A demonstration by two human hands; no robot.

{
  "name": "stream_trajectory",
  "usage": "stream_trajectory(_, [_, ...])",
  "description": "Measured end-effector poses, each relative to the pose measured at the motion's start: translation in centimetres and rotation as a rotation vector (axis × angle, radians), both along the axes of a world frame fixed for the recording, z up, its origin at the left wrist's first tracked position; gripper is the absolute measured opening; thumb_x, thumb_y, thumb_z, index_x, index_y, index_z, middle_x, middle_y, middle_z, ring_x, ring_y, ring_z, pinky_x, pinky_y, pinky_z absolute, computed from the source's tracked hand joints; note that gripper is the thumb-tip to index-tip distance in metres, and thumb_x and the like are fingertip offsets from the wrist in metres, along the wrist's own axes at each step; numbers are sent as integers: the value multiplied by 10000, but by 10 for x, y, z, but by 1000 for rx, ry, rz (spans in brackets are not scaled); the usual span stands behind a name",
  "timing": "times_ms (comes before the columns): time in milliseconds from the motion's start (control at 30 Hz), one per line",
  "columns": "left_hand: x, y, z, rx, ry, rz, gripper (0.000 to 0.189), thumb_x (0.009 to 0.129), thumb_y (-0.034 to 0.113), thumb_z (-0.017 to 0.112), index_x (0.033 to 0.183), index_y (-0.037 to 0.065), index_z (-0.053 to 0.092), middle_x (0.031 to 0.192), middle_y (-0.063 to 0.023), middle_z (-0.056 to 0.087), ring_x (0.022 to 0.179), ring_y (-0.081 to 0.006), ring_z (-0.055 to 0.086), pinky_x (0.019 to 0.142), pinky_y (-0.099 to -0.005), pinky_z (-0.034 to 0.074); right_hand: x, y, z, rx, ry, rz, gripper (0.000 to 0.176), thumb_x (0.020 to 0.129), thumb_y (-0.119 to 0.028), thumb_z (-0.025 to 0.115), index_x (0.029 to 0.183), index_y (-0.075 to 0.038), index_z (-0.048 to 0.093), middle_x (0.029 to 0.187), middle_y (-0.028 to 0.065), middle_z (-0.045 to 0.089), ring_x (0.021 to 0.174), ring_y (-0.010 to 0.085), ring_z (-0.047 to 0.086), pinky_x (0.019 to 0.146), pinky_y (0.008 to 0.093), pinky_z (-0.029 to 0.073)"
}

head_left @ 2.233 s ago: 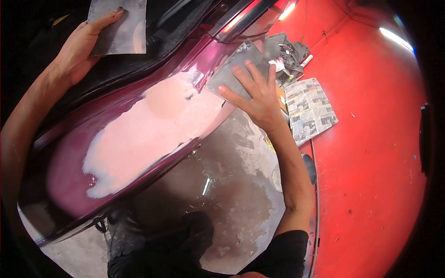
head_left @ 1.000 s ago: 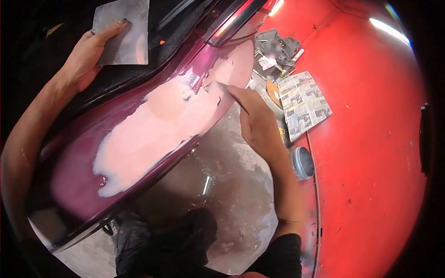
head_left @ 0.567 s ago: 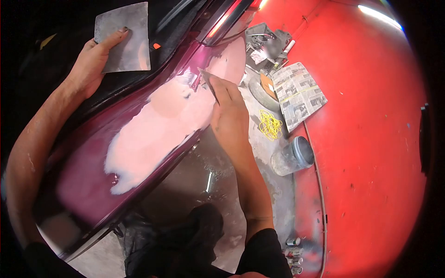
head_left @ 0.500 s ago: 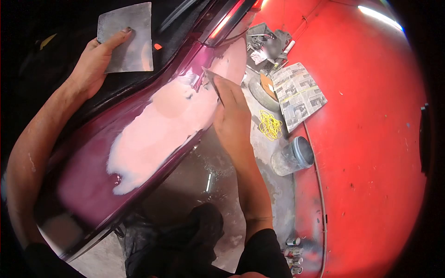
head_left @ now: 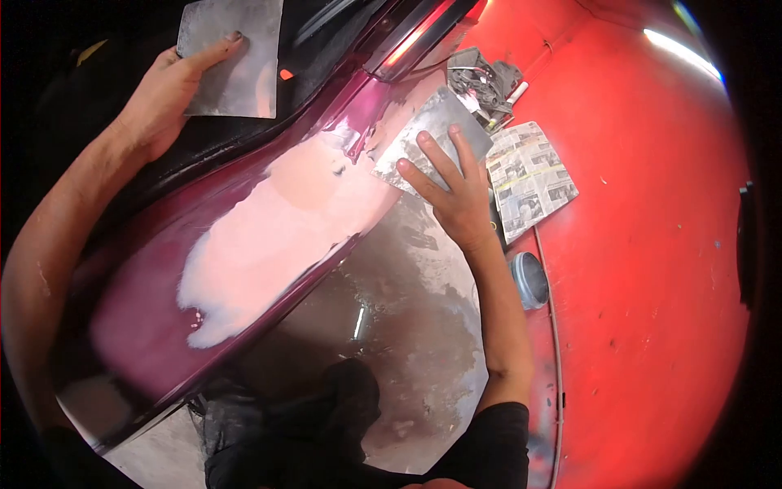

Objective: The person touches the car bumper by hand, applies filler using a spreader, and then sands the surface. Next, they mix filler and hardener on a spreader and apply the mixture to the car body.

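My left hand point(head_left: 165, 94) grips a flat grey metal spreader sheet point(head_left: 248, 81) at the upper left, thumb across its face and the fingers behind it. My right hand point(head_left: 462, 200) holds a second metal spreader sheet point(head_left: 423, 126), with several fingers spread over its smeared face. That sheet's lower left edge overlaps the far end of a pink filler patch point(head_left: 261, 232) in this view. The patch covers the middle of a glossy purple car panel point(head_left: 138, 334). Near its upper part, the filler has a small dark gap and rough edges.
A lit tail light point(head_left: 403, 47) tops the panel. Along the red wall point(head_left: 652, 244) stand a newspaper-covered board point(head_left: 529, 175), a grey bucket point(head_left: 529, 281) and a heap of dark items point(head_left: 486, 81). Wet-looking concrete floor point(head_left: 407, 326) lies below the panel. A pipe point(head_left: 558, 350) runs along the wall.
My right hand has swung right, away from the panel, and turned its sheet from edge-on to face-up. My left hand and its sheet sit slightly higher in view.
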State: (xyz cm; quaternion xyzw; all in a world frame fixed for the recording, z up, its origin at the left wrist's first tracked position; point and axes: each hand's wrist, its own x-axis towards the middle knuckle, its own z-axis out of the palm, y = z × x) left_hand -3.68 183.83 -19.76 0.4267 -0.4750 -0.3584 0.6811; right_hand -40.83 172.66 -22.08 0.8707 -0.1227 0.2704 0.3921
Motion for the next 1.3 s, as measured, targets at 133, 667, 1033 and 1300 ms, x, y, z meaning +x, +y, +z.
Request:
stream_trajectory(133, [5, -3, -1, 24, -33, 6, 373, 922, 328, 667, 1128, 18, 656, 1011, -61, 704, 893, -136, 677, 828, -292, 523, 5, -13, 3, 84, 58, 54, 576, 739, -2, 647, 1209, -334, 656, 1412, 40, 493, 1267, 392, 484, 866, 523, 480])
stream_trajectory(667, [-2, -3, 2, 47, -8, 121, 367, 926, 305, 656, 1172, 33, 660, 1080, -56, 700, 924, -121, 672, 855, -272, 520, 20, -38, -10, -14, 40, 150, 554, 838, -106, 594, 1300, -412, 580, 1463, 55, 435, 1296, 352, 467, 671, 375, 458])
stream_trajectory(1033, [1, -2, 0, 56, -25, 65, 363, 925, 317, 661, 1132, 19, 662, 1018, -58, 705, 894, -122, 675, 844, -276, 522, 4, -18, 11, 218, 174, 25, 625, 759, 32, 587, 1260, -339, 626, 1411, 67, 461, 1330, 332, 436, 755, 430, 482])
stream_trajectory(1300, [2, -3, -1, 35, -45, 42, 377, 927, 327, 656, 1133, 11, 657, 1014, -61, 703, 887, -126, 675, 844, -278, 521, 18, -16, -6, 223, -7, 113, 655, 715, 57, 594, 1254, -313, 640, 1383, 72, 473, 1314, 351, 450, 788, 445, 479])
